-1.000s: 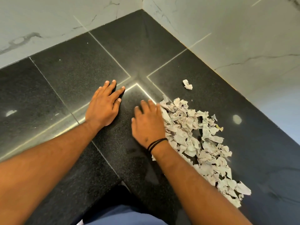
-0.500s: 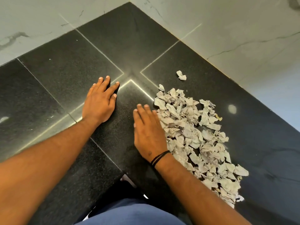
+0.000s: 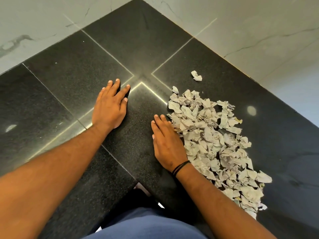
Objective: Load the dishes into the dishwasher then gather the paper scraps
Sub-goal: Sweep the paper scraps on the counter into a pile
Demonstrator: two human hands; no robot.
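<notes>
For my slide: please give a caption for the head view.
Right hand beside paper scraps, left hand flat on counter.

Crumpled grey paper scraps (image 3: pixel 214 140) lie in a long heap on the dark speckled surface (image 3: pixel 69 80), running from mid-frame toward the lower right. One stray scrap (image 3: pixel 196 75) sits apart beyond the heap's far end, nearer the pale wall.

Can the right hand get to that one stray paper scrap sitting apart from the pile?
Probably yes. The right hand lies flat at the pile's near edge, and the stray scrap sits alone on bare dark countertop beyond it; only loose paper lies between.
</notes>
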